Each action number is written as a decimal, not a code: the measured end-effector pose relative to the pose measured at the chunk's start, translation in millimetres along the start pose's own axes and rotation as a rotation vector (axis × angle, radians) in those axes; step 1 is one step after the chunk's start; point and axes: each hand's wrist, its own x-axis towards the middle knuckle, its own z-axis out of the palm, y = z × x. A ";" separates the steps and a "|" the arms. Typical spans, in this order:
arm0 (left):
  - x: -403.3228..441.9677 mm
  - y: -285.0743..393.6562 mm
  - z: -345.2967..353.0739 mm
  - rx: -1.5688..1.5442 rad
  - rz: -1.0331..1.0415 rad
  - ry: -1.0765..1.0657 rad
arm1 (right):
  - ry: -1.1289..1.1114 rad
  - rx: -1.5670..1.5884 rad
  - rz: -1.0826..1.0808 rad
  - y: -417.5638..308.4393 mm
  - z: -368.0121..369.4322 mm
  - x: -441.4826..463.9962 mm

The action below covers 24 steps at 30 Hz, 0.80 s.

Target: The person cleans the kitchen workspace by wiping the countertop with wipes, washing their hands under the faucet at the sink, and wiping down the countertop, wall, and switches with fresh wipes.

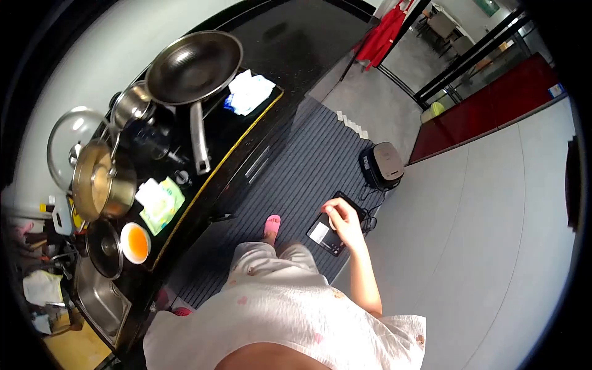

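My right hand [346, 223] hangs in front of my body, with its fingers curled inward. What it holds, if anything, is too small to make out. Beyond and below it, a flat black appliance [333, 246] with a white label lies on the floor, partly covered by the hand. Nothing of my left hand shows. To the left, on the black counter, a frying pan [194, 66] has its handle pointing towards me. A steel pot [123, 188] with light contents stands near a white bowl [135, 243] of orange liquid.
A glass lid [78, 150] leans behind the pot, and a dark lid [105, 248] lies by the sink [100, 296]. Tissue packs [161, 206] rest near the counter edge. On the ribbed mat [290, 160] stands a boxy appliance [382, 165] with cords. A white wall [468, 246] borders the right.
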 end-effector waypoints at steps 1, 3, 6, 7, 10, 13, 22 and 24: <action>-6.4 24.1 17.3 0.014 -0.002 -0.067 | 0.042 0.007 -0.015 6.4 -17.0 14.7; -19.3 72.1 46.9 0.035 -0.015 -0.144 | 0.119 0.016 -0.024 16.1 -51.2 44.1; -36.2 139.0 88.8 0.033 -0.033 -0.192 | 0.209 0.079 0.035 32.8 -104.3 88.0; -33.8 157.3 106.2 0.028 -0.035 -0.201 | 0.206 0.076 0.119 39.6 -126.3 103.3; -43.6 217.8 167.6 -0.037 -0.042 -0.192 | 0.163 -0.002 0.116 55.6 -192.1 159.5; -67.6 275.0 234.8 -0.182 -0.055 -0.119 | 0.211 -0.120 0.083 74.5 -254.2 230.5; -204.3 355.8 353.0 -0.249 -0.079 -0.311 | -0.054 -0.045 0.115 23.2 -351.5 419.4; -211.7 362.6 377.0 -0.272 -0.129 -0.315 | -0.167 0.055 0.168 14.0 -352.0 453.7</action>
